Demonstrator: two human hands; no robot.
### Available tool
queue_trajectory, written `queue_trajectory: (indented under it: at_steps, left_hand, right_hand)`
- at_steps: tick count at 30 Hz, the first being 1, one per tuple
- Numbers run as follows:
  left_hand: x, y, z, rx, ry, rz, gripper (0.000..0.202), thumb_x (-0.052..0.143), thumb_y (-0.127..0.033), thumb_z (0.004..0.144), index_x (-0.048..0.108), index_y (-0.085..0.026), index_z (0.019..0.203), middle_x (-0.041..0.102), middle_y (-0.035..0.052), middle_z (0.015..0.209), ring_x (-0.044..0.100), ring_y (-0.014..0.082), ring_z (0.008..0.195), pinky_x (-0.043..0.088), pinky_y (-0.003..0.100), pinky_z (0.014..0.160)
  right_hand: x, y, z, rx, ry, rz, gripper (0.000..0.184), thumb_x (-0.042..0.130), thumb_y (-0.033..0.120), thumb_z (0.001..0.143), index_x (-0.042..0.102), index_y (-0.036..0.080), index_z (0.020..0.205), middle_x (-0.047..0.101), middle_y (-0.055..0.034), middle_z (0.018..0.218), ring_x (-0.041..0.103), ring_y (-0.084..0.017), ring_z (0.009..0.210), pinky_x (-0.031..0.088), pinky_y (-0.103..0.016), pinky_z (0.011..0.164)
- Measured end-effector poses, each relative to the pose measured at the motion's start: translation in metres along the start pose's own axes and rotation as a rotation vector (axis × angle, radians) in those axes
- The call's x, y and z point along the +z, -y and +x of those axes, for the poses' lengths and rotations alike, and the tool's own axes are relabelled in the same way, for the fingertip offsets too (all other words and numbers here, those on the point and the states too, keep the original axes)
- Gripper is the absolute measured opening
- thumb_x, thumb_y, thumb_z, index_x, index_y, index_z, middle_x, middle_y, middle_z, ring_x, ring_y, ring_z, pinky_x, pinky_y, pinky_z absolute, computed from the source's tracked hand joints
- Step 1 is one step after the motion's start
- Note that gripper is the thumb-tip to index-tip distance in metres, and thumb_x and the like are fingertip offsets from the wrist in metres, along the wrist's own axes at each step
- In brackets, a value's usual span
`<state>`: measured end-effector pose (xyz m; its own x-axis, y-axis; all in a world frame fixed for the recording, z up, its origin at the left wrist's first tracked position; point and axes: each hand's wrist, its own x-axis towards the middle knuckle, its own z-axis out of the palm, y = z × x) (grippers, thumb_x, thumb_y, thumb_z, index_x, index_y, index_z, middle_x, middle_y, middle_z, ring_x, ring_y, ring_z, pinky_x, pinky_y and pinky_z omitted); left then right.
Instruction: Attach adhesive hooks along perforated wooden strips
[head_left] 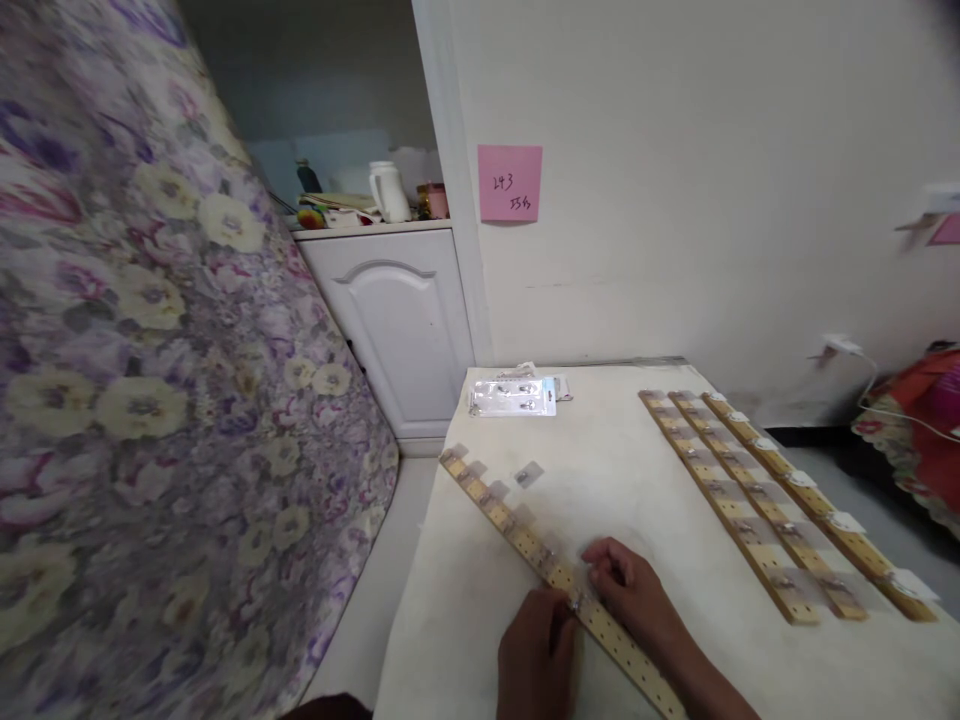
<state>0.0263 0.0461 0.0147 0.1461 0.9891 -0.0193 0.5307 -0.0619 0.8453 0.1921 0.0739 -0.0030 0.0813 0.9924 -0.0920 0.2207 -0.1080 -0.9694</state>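
My left hand (534,648) is narrow at a metal bit (575,604) on the strip (556,577), which slants across the table (450,630); my right (630,590) curls beside it. I can't tell whether either grips anything. Uneven pressure could skid the strip. The pink note (510,184) reads "243"; its second line is illegible.

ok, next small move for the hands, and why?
I'd probably have the left hand finish settling the small shiny piece by its fingertips: it appears to be on the perforated strip, where clear tabs line the far end while nearer holes look bare. Blur hides how firmly it sits.
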Motion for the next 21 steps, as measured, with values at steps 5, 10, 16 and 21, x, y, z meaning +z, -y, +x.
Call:
queue_trajectory:
  at_steps: [5,10,16,21]
  left_hand:
    - [0.0023,0.0044,0.0019,0.014,-0.007,-0.01,0.02,0.047,-0.016,0.079,0.063,-0.021,0.09,0.068,0.0014,0.085,0.06,0.0159,0.077,0.045,0.025,0.073]
    - [0.0017,0.0035,0.003,0.03,-0.018,-0.016,0.02,0.046,-0.018,0.081,0.064,-0.022,0.088,0.069,0.0012,0.085,0.061,0.0158,0.078,0.045,0.025,0.074]
    - [0.002,0.0031,0.0033,0.061,-0.039,-0.001,0.02,0.046,-0.018,0.081,0.065,-0.023,0.087,0.07,0.0012,0.085,0.062,0.0155,0.078,0.046,0.025,0.075]
    - [0.0028,0.0051,0.0035,0.047,-0.038,0.005,0.02,0.047,-0.016,0.08,0.065,-0.022,0.087,0.069,0.001,0.085,0.062,0.0161,0.079,0.045,0.026,0.075]
  right_hand:
    - [0.0,-0.002,-0.0001,-0.014,0.012,0.003,0.015,0.051,0.024,0.073,0.059,0.02,0.085,0.046,0.0064,0.058,0.045,-0.011,0.054,0.034,-0.023,0.053]
    - [0.0017,-0.0016,0.0007,0.011,0.021,0.035,0.014,0.051,0.025,0.073,0.057,0.02,0.085,0.042,0.0077,0.056,0.043,-0.01,0.05,0.033,-0.022,0.049]
    - [0.0018,0.0011,-0.0007,0.013,0.027,0.047,0.015,0.051,0.026,0.073,0.056,0.02,0.085,0.044,0.0079,0.056,0.044,-0.01,0.048,0.034,-0.023,0.049]
    - [0.002,-0.0034,0.0002,-0.01,0.019,0.025,0.015,0.051,0.026,0.073,0.058,0.02,0.086,0.044,0.0074,0.057,0.045,-0.011,0.05,0.034,-0.023,0.051]
